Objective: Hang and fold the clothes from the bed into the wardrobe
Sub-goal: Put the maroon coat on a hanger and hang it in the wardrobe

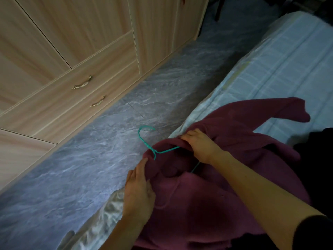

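A maroon sweater [221,192] lies spread over the near edge of the bed [288,65], which has a pale blue checked sheet. A teal wire hanger [146,139] sits in the sweater's neck, its hook sticking out over the floor. My left hand [139,191] grips the sweater fabric at the left side of the neck. My right hand [201,145] pinches the fabric over the hanger's right arm. The rest of the hanger is hidden inside the sweater. The light wood wardrobe [75,51] stands at the left with its doors closed.
Two drawers with brass handles [82,84] sit low in the wardrobe. A grey marbled floor [108,159] runs between wardrobe and bed. Dark clothing [317,159] lies on the bed to the right of the sweater.
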The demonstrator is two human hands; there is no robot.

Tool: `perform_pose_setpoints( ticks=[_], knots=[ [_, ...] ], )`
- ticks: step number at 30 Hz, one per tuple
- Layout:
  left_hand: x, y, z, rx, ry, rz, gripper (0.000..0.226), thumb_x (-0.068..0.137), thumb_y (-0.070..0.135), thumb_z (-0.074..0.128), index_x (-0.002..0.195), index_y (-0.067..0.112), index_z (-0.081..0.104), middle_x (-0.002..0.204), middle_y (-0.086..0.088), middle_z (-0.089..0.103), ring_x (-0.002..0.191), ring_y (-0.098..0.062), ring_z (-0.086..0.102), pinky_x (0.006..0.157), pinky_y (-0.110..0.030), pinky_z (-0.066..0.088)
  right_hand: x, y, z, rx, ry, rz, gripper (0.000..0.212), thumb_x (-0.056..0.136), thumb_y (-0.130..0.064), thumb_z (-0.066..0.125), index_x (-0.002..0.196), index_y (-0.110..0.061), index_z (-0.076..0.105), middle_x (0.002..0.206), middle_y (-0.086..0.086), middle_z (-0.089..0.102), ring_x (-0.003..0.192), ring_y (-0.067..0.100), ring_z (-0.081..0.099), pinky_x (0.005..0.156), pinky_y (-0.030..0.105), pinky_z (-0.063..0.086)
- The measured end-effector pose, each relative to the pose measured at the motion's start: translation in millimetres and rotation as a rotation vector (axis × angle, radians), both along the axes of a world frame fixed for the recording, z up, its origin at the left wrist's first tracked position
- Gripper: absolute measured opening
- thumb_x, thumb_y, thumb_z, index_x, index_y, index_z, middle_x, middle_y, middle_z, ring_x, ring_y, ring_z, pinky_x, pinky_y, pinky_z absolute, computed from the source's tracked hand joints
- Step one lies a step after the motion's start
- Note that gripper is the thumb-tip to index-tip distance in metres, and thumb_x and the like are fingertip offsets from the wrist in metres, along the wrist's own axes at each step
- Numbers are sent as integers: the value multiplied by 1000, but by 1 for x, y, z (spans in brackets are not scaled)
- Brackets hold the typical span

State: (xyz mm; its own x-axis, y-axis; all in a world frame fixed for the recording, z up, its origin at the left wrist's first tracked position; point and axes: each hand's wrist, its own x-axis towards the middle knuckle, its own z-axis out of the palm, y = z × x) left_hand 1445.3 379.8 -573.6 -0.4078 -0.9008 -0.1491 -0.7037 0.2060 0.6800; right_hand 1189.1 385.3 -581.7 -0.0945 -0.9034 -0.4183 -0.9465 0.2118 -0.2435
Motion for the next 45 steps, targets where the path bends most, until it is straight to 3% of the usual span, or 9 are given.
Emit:
perform_pose_setpoints(
  ticks=[4,8,15,20,23,31,38,41,45],
  knots=[
    [2,-11,4,-61,23,-85,72,69,0,51,138,16,43,118,-11,63,104,-27,54,97,-28,37,-7,3,5,-56,56,-14,46,87,-5,55,130,-23,57,129,-2,55,120,24,48,106,39,28],
    [0,-13,17,-80,41,-163,72,70,0,54,139,18,43,120,-11,64,101,-30,57,96,-33,40,-14,22,20,-96,-55,-125,34,85,-1,56,117,-10,61,116,9,60,107,30,57,94,42,46],
    [-10,-17,72,-196,149,-245,64,78,2,56,140,16,49,119,-6,64,101,-25,54,95,-29,41,-15,67,105,-303,-7,-291,35,83,-2,62,115,-14,63,111,6,61,92,31,61,79,41,49],
    [-17,-9,144,-296,270,-273,63,80,-8,67,137,15,55,115,-6,65,100,-17,50,96,-17,34,-7,113,194,-472,21,-310,25,88,-8,63,112,-16,62,105,2,60,90,25,61,76,45,52],
    [-16,11,193,-359,351,-339,56,83,1,60,136,16,55,115,-2,65,98,-14,49,97,-7,28,1,150,250,-570,65,-316,22,89,-8,63,110,-15,64,103,1,62,91,24,62,78,41,52],
    [-7,90,319,-524,440,-470,58,80,1,57,136,16,56,128,1,63,111,-23,59,107,-12,28,43,272,376,-807,151,-428,21,90,-9,63,109,-17,66,100,-5,60,92,16,58,82,31,46],
    [21,169,442,-801,520,-568,56,79,-12,66,131,10,59,125,-4,64,106,-22,57,105,-11,29,98,373,470,-1064,221,-515,15,92,-14,64,107,-15,67,97,-6,59,88,14,56,80,19,36],
    [35,191,496,-948,553,-569,53,81,-11,67,130,7,60,124,-6,65,106,-23,56,102,-18,33,120,397,512,-1202,267,-531,17,90,-13,66,107,-13,66,100,-1,62,89,17,58,81,24,41],
    [64,208,568,-1074,573,-498,51,82,-7,68,130,6,59,123,-8,65,104,-27,56,101,-12,29,148,410,562,-1353,294,-519,20,88,-12,67,108,-11,65,100,3,61,90,21,59,84,38,49]
  ],
)
